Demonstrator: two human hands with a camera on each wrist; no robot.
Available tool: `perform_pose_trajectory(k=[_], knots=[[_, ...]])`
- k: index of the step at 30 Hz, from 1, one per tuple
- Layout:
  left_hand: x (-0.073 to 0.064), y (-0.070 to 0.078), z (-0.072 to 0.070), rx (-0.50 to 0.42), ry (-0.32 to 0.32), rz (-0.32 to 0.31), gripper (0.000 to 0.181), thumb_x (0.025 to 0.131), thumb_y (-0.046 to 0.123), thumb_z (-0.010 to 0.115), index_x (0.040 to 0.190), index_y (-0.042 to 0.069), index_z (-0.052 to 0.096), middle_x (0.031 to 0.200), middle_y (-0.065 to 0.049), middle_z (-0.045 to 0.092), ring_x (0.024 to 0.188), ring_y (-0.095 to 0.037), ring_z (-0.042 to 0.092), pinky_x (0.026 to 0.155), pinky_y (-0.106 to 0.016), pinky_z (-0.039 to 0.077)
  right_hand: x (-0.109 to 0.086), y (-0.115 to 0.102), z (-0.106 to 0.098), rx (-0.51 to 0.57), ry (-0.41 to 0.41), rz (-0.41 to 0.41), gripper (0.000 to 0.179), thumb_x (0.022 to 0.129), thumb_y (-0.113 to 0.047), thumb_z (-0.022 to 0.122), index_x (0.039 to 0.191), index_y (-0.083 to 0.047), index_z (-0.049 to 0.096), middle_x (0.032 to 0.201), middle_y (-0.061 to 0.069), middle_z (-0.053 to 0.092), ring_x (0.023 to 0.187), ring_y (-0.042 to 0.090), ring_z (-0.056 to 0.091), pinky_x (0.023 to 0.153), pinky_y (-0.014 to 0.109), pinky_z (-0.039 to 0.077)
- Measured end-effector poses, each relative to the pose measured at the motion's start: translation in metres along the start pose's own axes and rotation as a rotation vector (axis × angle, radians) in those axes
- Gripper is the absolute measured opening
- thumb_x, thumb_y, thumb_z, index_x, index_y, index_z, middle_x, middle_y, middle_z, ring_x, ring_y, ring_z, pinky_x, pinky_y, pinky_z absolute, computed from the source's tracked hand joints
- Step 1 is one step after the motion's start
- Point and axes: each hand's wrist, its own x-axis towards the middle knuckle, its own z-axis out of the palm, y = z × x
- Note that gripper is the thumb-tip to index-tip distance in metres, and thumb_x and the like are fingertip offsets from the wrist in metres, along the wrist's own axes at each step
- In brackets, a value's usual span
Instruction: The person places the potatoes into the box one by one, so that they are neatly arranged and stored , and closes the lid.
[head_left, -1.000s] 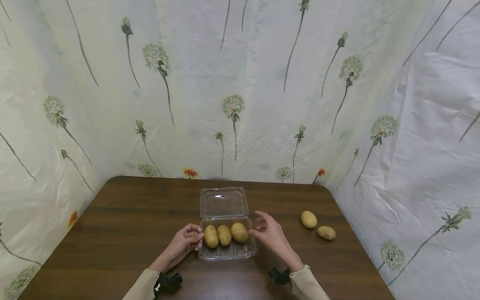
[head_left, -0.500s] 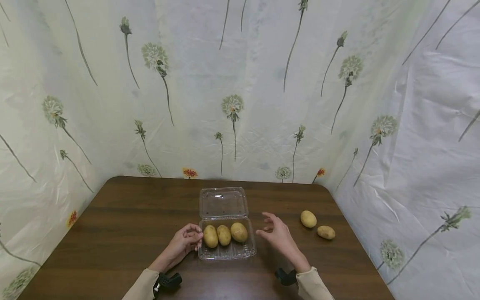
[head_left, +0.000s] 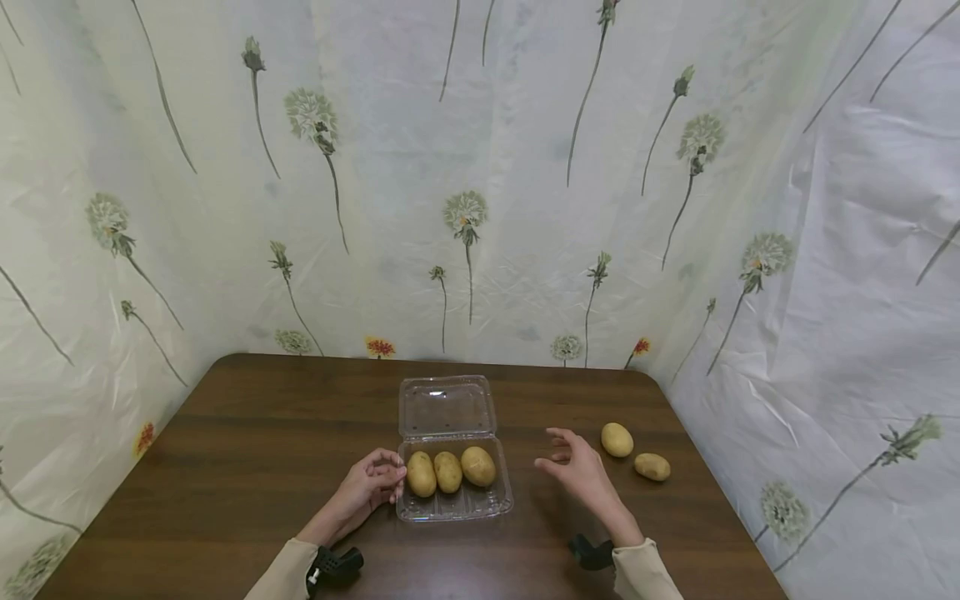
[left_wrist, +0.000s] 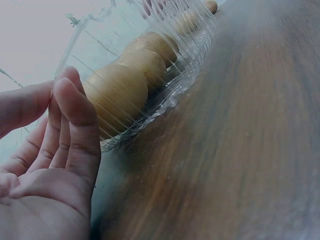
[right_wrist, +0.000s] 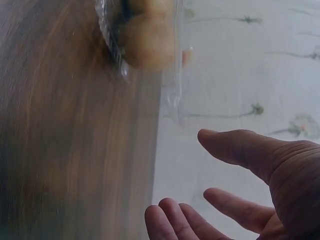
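Observation:
A clear plastic clamshell container (head_left: 453, 508) stands on the table with its lid (head_left: 446, 407) tipped back. Three potatoes lie in a row inside: a left one (head_left: 422, 475), a middle one (head_left: 448, 472) and a right one (head_left: 478, 467). My left hand (head_left: 369, 487) pinches the container's left rim between thumb and fingertips; the left wrist view shows this hand (left_wrist: 55, 150) close against the clear wall. Between the container and two loose potatoes, my right hand (head_left: 585, 477) hovers with spread, slightly bent fingers and nothing in them. The right wrist view shows a gap between this hand (right_wrist: 240, 190) and the container.
To the right on the brown wooden table (head_left: 285, 417) lie the loose potatoes, one rounder (head_left: 617, 440) and one longer (head_left: 652, 467). A flower-printed curtain (head_left: 525, 208) hangs behind the table and along its sides. Each wrist wears a black camera.
My right hand has moved away from the container's right edge, rightward toward the loose potatoes. The left hand, the container and the potatoes have stayed in place.

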Motion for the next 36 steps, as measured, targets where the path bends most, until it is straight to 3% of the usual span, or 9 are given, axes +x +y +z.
perform_pose_trajectory(k=[21,36], knots=[[0.000,0.001,0.001,0.007,0.008,-0.008,0.015,0.097,0.009,0.056,0.107,0.006,0.046,0.079,0.001,0.061,0.068,-0.010,0.059,0.061,-0.023,0.048,-0.006,0.028,-0.041,-0.039,0.014,0.072,0.057,0.087,-0.032,0.072,0.134,-0.007,0.052,0.130,0.024,0.057,0.112,0.036,0.061,0.088,0.045,0.053],[0.000,0.002,0.001,0.008,0.013,-0.011,0.016,0.097,0.009,0.057,0.107,0.006,0.046,0.079,0.001,0.063,0.068,-0.010,0.059,0.060,-0.023,0.048,-0.009,0.047,-0.065,-0.036,0.055,0.077,0.060,0.088,-0.029,0.072,0.135,0.001,0.049,0.128,0.029,0.055,0.113,0.042,0.059,0.086,0.044,0.054]])
